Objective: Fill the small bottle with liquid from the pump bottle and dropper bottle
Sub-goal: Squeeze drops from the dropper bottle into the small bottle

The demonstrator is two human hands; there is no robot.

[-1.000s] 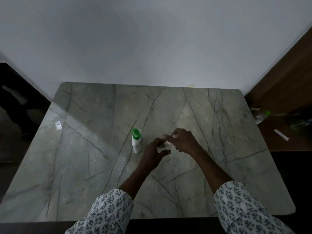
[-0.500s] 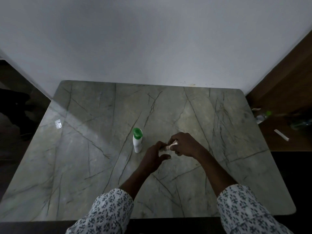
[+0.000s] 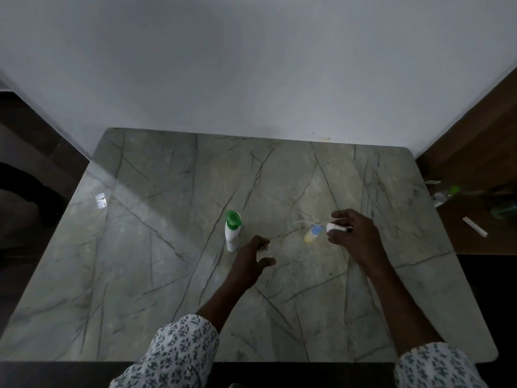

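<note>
Hands have parted: left hand (image 3: 251, 264) hangs loosely curled and holding nothing, just right of the green-capped bottle (image 3: 232, 231). Farther right, right hand (image 3: 355, 236) pinches a white piece (image 3: 334, 227) beside the blurred small bottle (image 3: 311, 234). It is probably light, tippy plastic, best gripped round its body.

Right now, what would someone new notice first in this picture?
A white bottle with a green cap stands upright mid-table, just left of the empty left hand. To the right, the right hand pinches a small white piece beside a little yellow bottle with a blue top. Everything is over a veined marble table.
</note>
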